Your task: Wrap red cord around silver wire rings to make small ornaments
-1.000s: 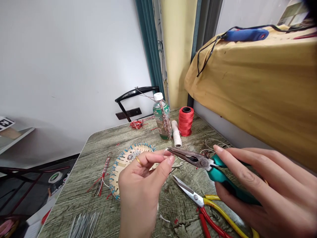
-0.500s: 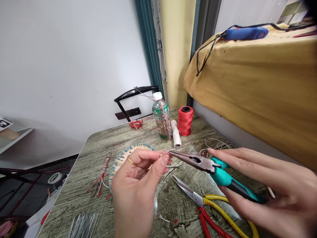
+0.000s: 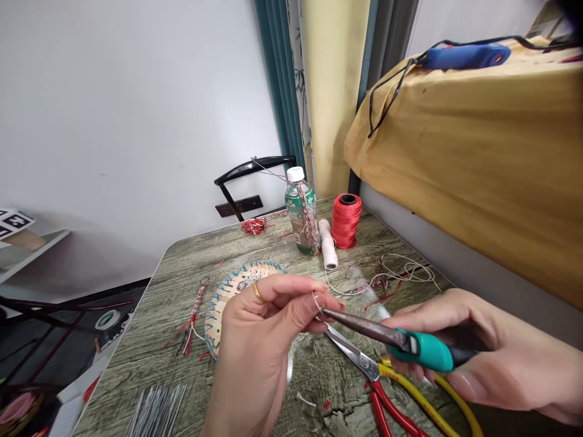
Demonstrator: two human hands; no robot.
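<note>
Teal-handled pliers (image 3: 377, 331), qty 1, clasped in R hand (image 3: 512, 370); L hand (image 3: 268, 325) pinching 1 thin strand (image 3: 315, 299).

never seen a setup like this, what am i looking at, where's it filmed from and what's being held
There's no machine here, just a person's bare hands. Every picture comes from one camera worn on the head, looking forward and down. The left hand pinches a thin pale loop; the right hand holds pliers, their tip close by the loop. On the table are scissors, a round disc, thin metal rods, a bottle and a red spool.
</note>
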